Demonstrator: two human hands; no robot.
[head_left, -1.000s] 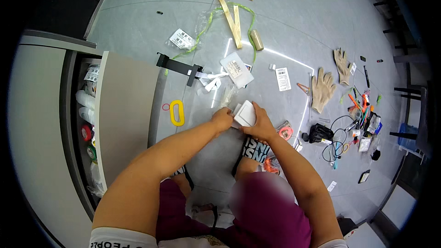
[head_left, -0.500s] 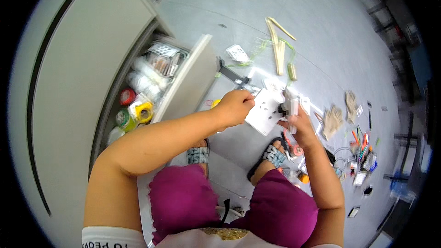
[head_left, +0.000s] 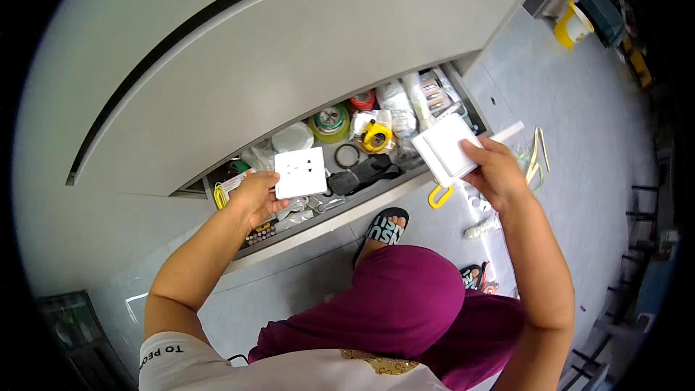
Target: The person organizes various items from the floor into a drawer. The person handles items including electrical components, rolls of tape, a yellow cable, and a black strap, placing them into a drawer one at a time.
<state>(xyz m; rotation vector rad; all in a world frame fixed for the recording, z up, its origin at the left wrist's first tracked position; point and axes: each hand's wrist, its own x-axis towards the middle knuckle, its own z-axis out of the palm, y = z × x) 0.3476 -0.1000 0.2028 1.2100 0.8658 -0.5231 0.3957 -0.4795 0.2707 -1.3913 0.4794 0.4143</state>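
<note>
Two white plates, one per hand. Left hand pinches a white socket faceplate by its left edge, thumb on the face, fingers behind; the plate hangs flat over the front-left part of the open drawer. Right hand closes on a white switch plate by its right edge, tilted, held above the drawer's right end.

Under the socket plate: a black bundle, a dark ring, small metal bits near the front rim. Further back: a yellow tape measure, a green-topped roll, a red roll, clear bags toward the right rear corner. On the floor beside the drawer's right end: a yellow carabiner-like clip, pale wooden strips. A sandalled foot sits just before the drawer front.

Risk, as I judge it: both holds are edge pinches only; a loosened thumb would drop a plate into the clutter, where it could wedge among the rolls or chip on the metal bits. The switch plate, tilted past the drawer end, could miss the drawer and hit the floor.

Against half a second ago: the hands were together on one white piece over the floor; now they are well apart, each with its own plate, and the drawer fills the view.
</note>
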